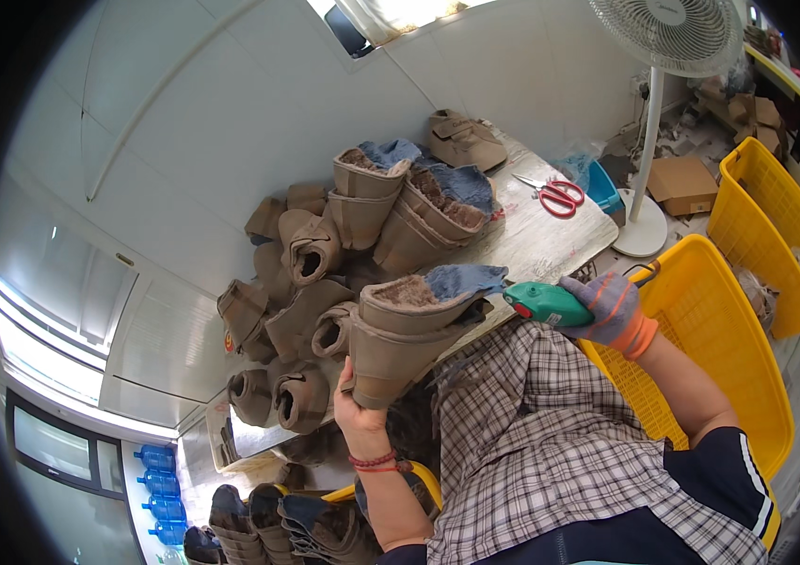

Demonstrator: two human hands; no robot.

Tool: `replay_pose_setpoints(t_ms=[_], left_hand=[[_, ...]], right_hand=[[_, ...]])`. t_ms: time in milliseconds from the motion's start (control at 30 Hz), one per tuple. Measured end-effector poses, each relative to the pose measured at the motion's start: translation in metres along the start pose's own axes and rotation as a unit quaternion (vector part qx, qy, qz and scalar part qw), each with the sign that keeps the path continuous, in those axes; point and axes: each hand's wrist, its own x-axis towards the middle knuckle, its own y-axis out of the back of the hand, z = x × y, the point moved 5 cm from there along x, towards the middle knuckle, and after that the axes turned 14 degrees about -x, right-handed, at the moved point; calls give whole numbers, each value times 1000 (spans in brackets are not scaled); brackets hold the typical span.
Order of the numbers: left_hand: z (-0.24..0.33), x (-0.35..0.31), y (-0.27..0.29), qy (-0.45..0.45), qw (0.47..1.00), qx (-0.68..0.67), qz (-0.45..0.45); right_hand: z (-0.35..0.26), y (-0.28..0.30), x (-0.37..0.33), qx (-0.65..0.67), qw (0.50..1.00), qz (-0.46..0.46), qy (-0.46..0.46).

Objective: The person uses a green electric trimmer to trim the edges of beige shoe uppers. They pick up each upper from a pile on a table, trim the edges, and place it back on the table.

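Observation:
My bare left hand (359, 411) grips a brown shoe upper (405, 344) from below and holds it up in front of the table. Fluffy brown lining fills its opening, and a blue fabric flap (466, 281) sticks out on the right. In my right hand (613, 314), which wears a grey and orange glove, is a green handheld electric cutter (548, 303). Its front end is at the edge of the blue flap; whether they touch I cannot tell. More brown shoe uppers (311, 247) are heaped on the table just beyond my left hand, some stacked inside one another.
Red-handled scissors (560, 198) lie on the worn table (565, 243). Yellow baskets (734, 348) stand to my right, with a white fan (640, 141) and a cardboard box (682, 185) beyond. Below left are more stacked uppers (315, 527) and blue water bottles (163, 483).

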Motion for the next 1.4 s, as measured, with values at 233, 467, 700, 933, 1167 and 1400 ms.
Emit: replay_pose_setpoints(t_ms=[233,467,700,933,1167,1400], left_hand=[[-3,3,7,15,1000,4,10],[-14,-11,-4,1,1000,2,-20],[-18,-26,-8,-45,997,3,-70],[-36,-40,-17,-112,983,84,-115],[-42,-53,-15,-221,943,188,-165],[-51,-64,-18,-287,868,327,-238]], right_hand=[[-10,4,8,39,999,-3,26],[-18,9,9,27,999,30,33],[-30,15,14,50,996,56,54],[-45,19,19,80,995,43,41],[-62,21,24,155,988,23,-15],[-81,19,42,319,941,-73,-86]])
